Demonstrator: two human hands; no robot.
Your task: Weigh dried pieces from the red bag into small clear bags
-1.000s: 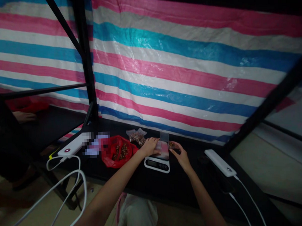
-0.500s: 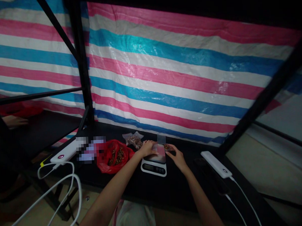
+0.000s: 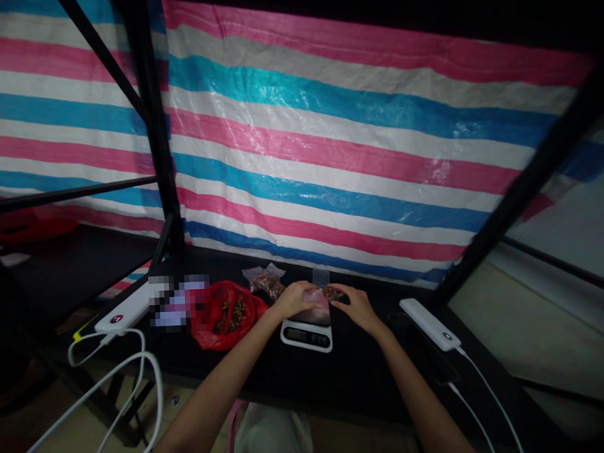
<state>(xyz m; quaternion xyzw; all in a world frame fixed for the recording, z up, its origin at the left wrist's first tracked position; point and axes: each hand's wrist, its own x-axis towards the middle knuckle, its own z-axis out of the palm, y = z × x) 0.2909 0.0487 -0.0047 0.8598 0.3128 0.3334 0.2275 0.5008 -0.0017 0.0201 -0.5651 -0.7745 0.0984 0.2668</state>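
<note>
My left hand point(image 3: 296, 300) grips a clear plastic bag point(image 3: 313, 308) that rests on a white digital kitchen scale point(image 3: 307, 336). My right hand point(image 3: 358, 309) is beside it, with its fingertips pinched on a small clump of brown pieces point(image 3: 329, 292) at the top of the bag. A red plastic bag point(image 3: 220, 317) holding similar brown pieces lies open left of the scale. Behind it sits a small clear bag of brown pieces point(image 3: 264, 281). The scale's display is uncovered, but its reading is too small to read.
The black table point(image 3: 269, 381) holds white power banks point(image 3: 122, 314) point(image 3: 430, 324) on both sides, with white cables point(image 3: 113, 388) trailing off its front edge. A pixelated patch point(image 3: 180, 300) hides something left of the red bag. A striped tarp point(image 3: 329, 152) stands behind, beyond a black metal post point(image 3: 151, 113).
My hands have come closer together over the scale, with the right fingertips now at the top of the bag. The view has shifted slightly, and the other person's hand at far left has left view.
</note>
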